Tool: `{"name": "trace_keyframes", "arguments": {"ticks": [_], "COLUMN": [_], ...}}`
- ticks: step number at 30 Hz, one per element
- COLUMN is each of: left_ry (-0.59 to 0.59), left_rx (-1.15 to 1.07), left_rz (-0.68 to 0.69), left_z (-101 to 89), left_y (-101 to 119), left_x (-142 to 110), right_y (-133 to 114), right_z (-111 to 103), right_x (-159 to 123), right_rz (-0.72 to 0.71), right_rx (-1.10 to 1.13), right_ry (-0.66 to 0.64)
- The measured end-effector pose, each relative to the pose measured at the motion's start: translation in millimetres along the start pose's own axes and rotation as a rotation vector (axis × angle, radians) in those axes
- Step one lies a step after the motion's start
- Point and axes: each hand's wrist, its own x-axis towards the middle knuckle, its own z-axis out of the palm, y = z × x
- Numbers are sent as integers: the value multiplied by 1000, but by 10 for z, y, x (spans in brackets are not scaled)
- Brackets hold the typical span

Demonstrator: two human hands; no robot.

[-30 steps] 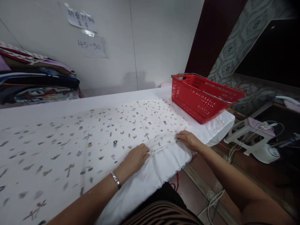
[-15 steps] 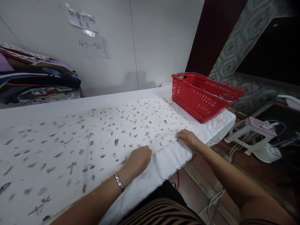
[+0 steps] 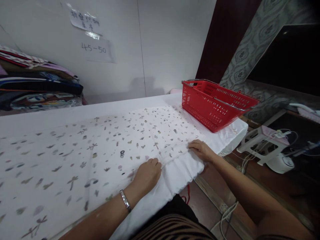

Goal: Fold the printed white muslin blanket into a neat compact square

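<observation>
A long white cloth (image 3: 130,140) printed with small palm trees and shapes lies spread along the white-covered table (image 3: 172,181). My left hand (image 3: 148,171), with a silver bracelet at the wrist, has its fingers curled closed on the cloth's near edge. Further right, my right hand (image 3: 200,150) pinches the same edge close to the cloth's right corner. Between the two hands the edge runs fairly straight. My fingertips are partly hidden by the backs of the hands and the fabric.
A red plastic basket (image 3: 210,106) stands at the table's right end, behind my right hand. Folded fabrics (image 3: 37,83) are piled at the back left. Beyond the table, a white stool (image 3: 265,141) and loose cables (image 3: 226,213) sit low on the right.
Both hands stay in nearly the same place on the cloth's edge. The view has shifted slightly; the cloth and basket look otherwise unchanged.
</observation>
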Motion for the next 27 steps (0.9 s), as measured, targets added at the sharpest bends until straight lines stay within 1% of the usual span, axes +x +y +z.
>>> {"name": "trace_keyframes", "arguments": {"ticks": [3,7,11,13,15,19,23,25,27], "left_ry": [-8,-28,-49,-32,-19,-40,-49,-51,-56], "left_rx": [16,48,53,57,61,61,48,50,52], "left_rz": [-17,-22,-32,-28,-27,-54,-66,-69,-67], "left_z": [10,14,10,14,15,-4,-20,-20,-18], "left_y": [17,55,78,77,73,76,80,78,75], "left_x": [-3,8,18,20,23,29,31,33,35], "right_y": [88,294,511,577,609,652,760,822,867], "right_z": [-24,-76,-82,-69,-56,-63,-149,-214,-275], "right_x": [-62,-179,-327,-388,-428,-441,-405,-365,-305], "right_rz": [128,287,322,327,369,535,738,828,888], "right_rx": [-28,-214,-233,-202,-160,-125,-165,-177,-187], "right_ry": [89,139,155,190,208,194,186,142,72]}}
